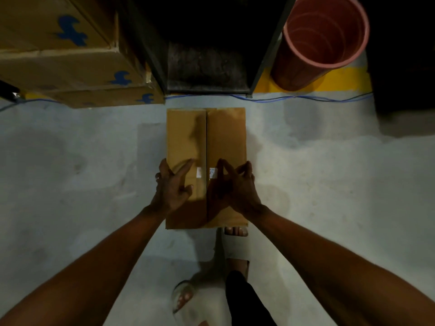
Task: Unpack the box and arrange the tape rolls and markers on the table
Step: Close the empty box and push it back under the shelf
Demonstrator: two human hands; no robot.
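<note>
A plain brown cardboard box (206, 147) with its two top flaps closed along a centre seam lies on the pale grey concrete floor (317, 184) at the centre of the view. Both hands reach over its near half. The left hand (173, 184), at seven o'clock of the box's middle, has loosely spread fingers, the index pointing toward the seam; it grasps nothing. The right hand (235, 184), at five o'clock, has bent, released fingers, tips on or just above the flap. Whether either hand touches the cardboard I cannot tell. At eleven o'clock stand stacked brown cartons with blue logos (70, 55); at one o'clock, a red plastic bucket (324, 41) on a yellow floor stripe (341, 78).
</note>
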